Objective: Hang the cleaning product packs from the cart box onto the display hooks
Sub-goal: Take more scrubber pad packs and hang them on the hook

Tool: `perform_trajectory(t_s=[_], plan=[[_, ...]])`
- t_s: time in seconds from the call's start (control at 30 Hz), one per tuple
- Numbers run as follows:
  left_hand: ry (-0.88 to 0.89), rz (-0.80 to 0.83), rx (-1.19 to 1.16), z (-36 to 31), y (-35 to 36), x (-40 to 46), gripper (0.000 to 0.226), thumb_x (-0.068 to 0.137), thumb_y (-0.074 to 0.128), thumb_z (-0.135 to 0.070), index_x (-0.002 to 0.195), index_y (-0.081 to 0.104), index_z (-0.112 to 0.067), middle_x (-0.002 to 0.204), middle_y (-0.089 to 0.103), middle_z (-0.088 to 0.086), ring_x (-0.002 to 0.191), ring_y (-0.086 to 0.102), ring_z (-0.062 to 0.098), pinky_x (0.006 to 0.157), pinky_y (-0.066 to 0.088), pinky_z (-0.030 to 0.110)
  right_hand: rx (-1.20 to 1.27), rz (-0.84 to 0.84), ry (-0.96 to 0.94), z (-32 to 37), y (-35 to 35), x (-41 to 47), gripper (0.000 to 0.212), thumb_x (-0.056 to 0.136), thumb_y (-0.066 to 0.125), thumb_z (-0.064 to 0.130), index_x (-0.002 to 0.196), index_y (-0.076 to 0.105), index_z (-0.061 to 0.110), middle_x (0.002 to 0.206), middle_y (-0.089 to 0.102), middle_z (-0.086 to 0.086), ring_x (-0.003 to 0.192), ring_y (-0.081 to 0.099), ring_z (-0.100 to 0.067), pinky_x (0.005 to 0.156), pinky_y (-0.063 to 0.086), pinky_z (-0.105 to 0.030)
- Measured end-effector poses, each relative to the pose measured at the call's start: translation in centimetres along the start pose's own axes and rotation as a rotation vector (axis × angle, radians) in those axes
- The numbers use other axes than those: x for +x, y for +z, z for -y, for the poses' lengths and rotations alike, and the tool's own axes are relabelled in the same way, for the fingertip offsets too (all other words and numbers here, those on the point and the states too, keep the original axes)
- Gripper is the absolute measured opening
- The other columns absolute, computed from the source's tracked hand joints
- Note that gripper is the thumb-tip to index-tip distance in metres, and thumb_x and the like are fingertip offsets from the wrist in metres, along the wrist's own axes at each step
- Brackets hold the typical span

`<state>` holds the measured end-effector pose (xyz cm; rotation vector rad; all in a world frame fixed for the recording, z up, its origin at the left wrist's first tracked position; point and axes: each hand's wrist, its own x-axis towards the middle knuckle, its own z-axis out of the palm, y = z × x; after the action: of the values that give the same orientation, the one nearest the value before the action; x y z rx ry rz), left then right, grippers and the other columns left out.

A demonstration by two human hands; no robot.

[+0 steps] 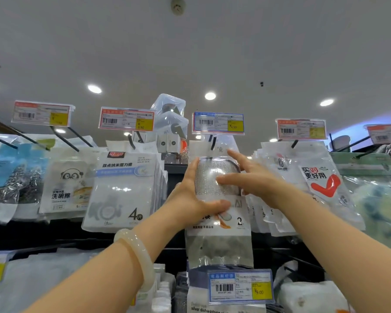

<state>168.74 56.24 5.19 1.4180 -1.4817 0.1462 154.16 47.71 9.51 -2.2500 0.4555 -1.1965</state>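
a: which step is this?

b: hanging, i'd say. the clear pack (217, 177) with the silver mesh cloth sits up at the hook (213, 143) under the blue price tag (218, 123), its header right at the hook tip (whether the hole is on yet, i cannot tell)

a: and the hands?

b: left hand (191, 197) grips the pack's left edge, thumb curled across the front. right hand (248, 177) has straight fingers touching the front and the header, not clasping

a: next move?

b: likely slide the header back along the hook, then let go so it hangs square with the packs alongside; the cart box is out of view
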Motion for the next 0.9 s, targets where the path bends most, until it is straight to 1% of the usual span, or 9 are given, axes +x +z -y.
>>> perform_trajectory(t_s=[0.1, 0.2, 0.33, 0.47, 0.6, 0.67, 0.73, 0.8, 0.9], plan=[[-0.029, -0.022, 0.194, 0.7, 0.5, 0.4, 0.121, 0.068, 0.079, -0.045, 0.144, -0.014, -0.05, 0.146, 0.037, 0.008, 0.13, 0.043, 0.026, 0.105, 0.041, 0.039, -0.104, -0.014, 0.05, -0.4, 1.3, 1.0, 0.085, 0.083, 0.068, 0.025, 0.15, 0.017, 0.034, 0.142, 0.039, -0.008, 0.114, 0.052, -0.023, 0.084, 0.049, -0.029], [-0.098, -0.001, 0.339, 1.6, 1.3, 0.5, 0.121, 0.072, 0.077, -0.044, 0.14, -0.023, -0.052, 0.147, 0.029, 0.018, 0.125, 0.048, 0.031, 0.106, 0.04, 0.04, -0.342, -0.044, 0.067, -0.9, 3.5, 1.4, 0.087, 0.084, 0.064, 0.033, 0.151, 0.008, 0.032, 0.151, 0.017, -0.009, 0.134, 0.034, -0.032, 0.107, 0.039, -0.04], [-0.201, 0.035, 0.368, 3.2, 2.4, 0.4, 0.118, 0.077, 0.075, -0.035, 0.137, -0.025, -0.054, 0.149, 0.018, 0.02, 0.115, 0.054, 0.029, 0.102, 0.043, 0.039, -0.468, 0.001, 0.034, -2.0, 5.0, 1.0, 0.086, 0.088, 0.059, 0.033, 0.151, 0.0, 0.034, 0.156, -0.008, -0.011, 0.143, 0.015, -0.035, 0.116, 0.025, -0.045], [-0.235, 0.105, 0.376, 3.6, 2.7, -0.3, 0.111, 0.079, 0.074, -0.029, 0.145, -0.014, -0.048, 0.139, 0.029, 0.012, 0.112, 0.054, 0.023, 0.101, 0.046, 0.035, -0.525, 0.038, 0.078, -2.9, 4.3, 0.7, 0.083, 0.089, 0.058, 0.035, 0.151, 0.002, 0.034, 0.158, -0.018, -0.009, 0.146, 0.004, -0.034, 0.117, 0.021, -0.049], [-0.189, 0.125, 0.432, 1.6, 2.4, -2.0, 0.101, 0.082, 0.071, -0.033, 0.15, -0.004, -0.038, 0.142, 0.025, 0.008, 0.121, 0.045, 0.02, 0.091, 0.034, 0.02, -0.491, -0.046, 0.062, -2.6, 4.0, -1.1, 0.065, 0.089, 0.057, 0.037, 0.145, 0.029, 0.022, 0.158, -0.004, -0.011, 0.145, 0.009, -0.033, 0.115, 0.025, -0.05], [-0.142, 0.08, 0.47, -0.1, 1.9, -3.4, 0.097, 0.083, 0.07, -0.035, 0.15, -0.002, -0.039, 0.145, 0.023, 0.006, 0.123, 0.044, 0.021, 0.093, 0.035, 0.023, -0.418, -0.134, -0.05, -1.9, 4.7, -2.5, 0.058, 0.088, 0.059, 0.034, 0.14, 0.038, 0.02, 0.155, 0.011, -0.01, 0.142, 0.017, -0.03, 0.114, 0.027, -0.046], [-0.076, 0.021, 0.511, -1.7, 0.7, -5.7, 0.096, 0.082, 0.069, -0.036, 0.15, 0.002, -0.038, 0.148, 0.02, 0.004, 0.132, 0.037, 0.023, 0.105, 0.033, 0.028, -0.316, -0.172, -0.209, -0.4, 5.9, -4.1, 0.051, 0.087, 0.061, 0.03, 0.134, 0.045, 0.02, 0.149, 0.023, -0.008, 0.139, 0.024, -0.027, 0.113, 0.028, -0.039], [0.007, -0.08, 0.583, -3.1, -1.4, -8.8, 0.092, 0.081, 0.07, -0.034, 0.151, 0.01, -0.032, 0.147, 0.024, 0.005, 0.134, 0.033, 0.021, 0.112, 0.03, 0.031, -0.2, -0.16, -0.356, 1.5, 7.6, -5.9, 0.046, 0.086, 0.062, 0.025, 0.13, 0.049, 0.018, 0.142, 0.034, -0.007, 0.134, 0.033, -0.025, 0.109, 0.031, -0.034], [0.024, -0.222, 0.757, -3.5, -5.8, -13.6, 0.085, 0.079, 0.071, -0.033, 0.148, 0.023, -0.023, 0.143, 0.034, 0.008, 0.132, 0.035, 0.023, 0.109, 0.029, 0.029, -0.097, -0.061, -0.469, 4.3, 11.2, -8.7, 0.051, 0.088, 0.061, 0.025, 0.135, 0.044, 0.016, 0.14, 0.036, -0.005, 0.129, 0.038, -0.017, 0.097, 0.027, -0.014]])
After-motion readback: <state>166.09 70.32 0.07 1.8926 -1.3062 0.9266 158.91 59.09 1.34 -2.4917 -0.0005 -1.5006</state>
